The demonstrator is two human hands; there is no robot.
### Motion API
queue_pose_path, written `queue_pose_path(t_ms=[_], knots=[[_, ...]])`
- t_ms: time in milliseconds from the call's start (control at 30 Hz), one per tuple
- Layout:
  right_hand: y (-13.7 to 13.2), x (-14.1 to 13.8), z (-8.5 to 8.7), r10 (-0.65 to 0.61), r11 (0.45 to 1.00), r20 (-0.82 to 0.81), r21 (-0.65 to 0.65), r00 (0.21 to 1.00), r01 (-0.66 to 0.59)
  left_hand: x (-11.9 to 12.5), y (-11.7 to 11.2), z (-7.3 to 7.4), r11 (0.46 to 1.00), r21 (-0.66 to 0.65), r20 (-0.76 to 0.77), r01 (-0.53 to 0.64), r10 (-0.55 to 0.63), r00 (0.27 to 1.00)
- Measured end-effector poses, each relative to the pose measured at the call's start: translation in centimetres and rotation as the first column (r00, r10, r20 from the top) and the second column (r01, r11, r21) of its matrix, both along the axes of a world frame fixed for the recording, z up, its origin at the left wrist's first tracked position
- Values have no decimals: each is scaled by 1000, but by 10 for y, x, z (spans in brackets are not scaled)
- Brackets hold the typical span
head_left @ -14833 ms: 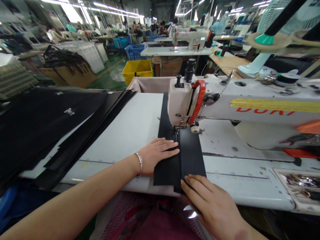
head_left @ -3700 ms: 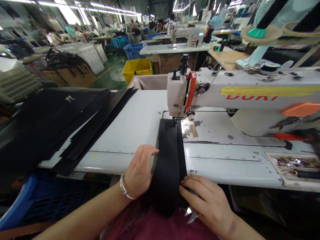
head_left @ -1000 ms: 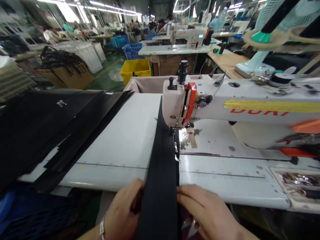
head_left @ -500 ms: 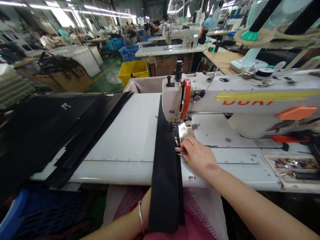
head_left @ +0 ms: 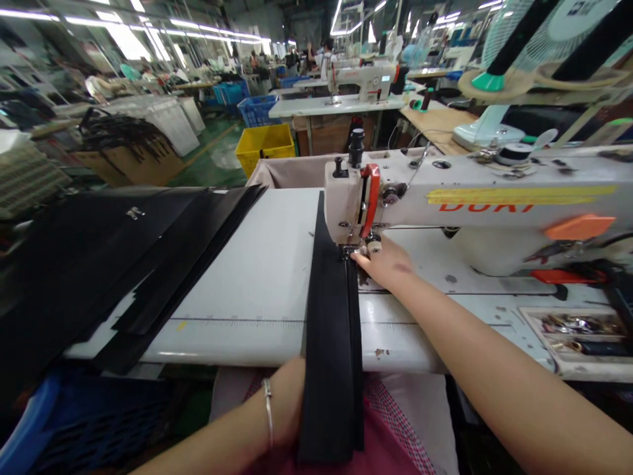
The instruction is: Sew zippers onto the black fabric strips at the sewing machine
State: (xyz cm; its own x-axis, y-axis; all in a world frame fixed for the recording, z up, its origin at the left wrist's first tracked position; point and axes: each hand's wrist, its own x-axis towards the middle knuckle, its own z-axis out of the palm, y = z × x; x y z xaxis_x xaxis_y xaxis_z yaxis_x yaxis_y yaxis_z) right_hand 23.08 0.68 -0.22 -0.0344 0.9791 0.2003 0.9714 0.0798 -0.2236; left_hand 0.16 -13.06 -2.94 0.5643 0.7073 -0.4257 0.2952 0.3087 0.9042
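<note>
A long black strip (head_left: 330, 310) runs from under the sewing machine's (head_left: 494, 194) presser foot (head_left: 352, 249) across the white table (head_left: 257, 264) and hangs over the front edge onto my lap. My right hand (head_left: 384, 264) reaches to the presser foot, its fingertips pinched together at the strip's right edge beside the needle; what they hold is too small to make out. Below the table edge, my left hand (head_left: 287, 406) grips the hanging strip's left side, fingers tucked behind it. A bracelet sits on that wrist.
A fanned stack of black pieces (head_left: 99, 257) covers the table's left part. A tray of small metal parts (head_left: 578, 326) lies at the right. A blue crate (head_left: 24, 435) stands at lower left. Behind are a yellow crate (head_left: 264, 142), a fan (head_left: 489, 125), other machines and people.
My right hand left the strip's lower end, went up to a small metal part on its edge, then on to the presser foot. My left hand stays low, behind the hanging strip.
</note>
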Motion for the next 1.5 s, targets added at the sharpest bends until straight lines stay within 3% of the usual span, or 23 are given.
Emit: queue_pose_path(t_ms=[33,67,100,133,167,200,233,267,333,467,700,1167,1500], knots=[[-17,0,2,46,999,1,-3,999,-46,-7,10,12,990,134,-72,-52,62,996],[-37,0,3,113,993,-3,-11,994,-113,-12,23,23,939,338,-152,-62,120,981],[-58,1,3,191,981,-12,-25,982,-191,-17,39,32,828,561,-230,-4,161,960],[-79,1,3,296,954,-28,-43,955,-297,-19,55,38,663,738,-306,125,165,938],[-100,2,2,429,900,-60,-54,901,-433,-20,71,42,473,832,-390,289,130,912],[-118,3,0,517,851,-80,-62,852,-522,-19,87,43,302,844,-479,443,55,876],[-133,4,-3,579,810,-81,-58,812,-583,-17,102,42,185,806,-564,562,-49,824],[-144,4,-6,622,779,-67,-52,780,-625,-14,114,39,105,756,-633,646,-138,762],[-156,4,-12,654,756,5,-34,756,-654,-9,130,32,22,686,-703,727,-235,671],[-156,-1,-19,639,760,118,60,760,-647,-7,135,28,16,692,-694,722,-264,670],[-147,-5,-19,667,711,75,234,741,-663,-7,130,30,51,707,-666,705,-284,689],[-142,-3,-18,677,700,55,262,734,-664,-7,131,26,54,702,-670,710,-288,685],[-134,-3,-21,644,739,20,240,765,-629,-7,132,25,64,722,-639,689,-321,700]])
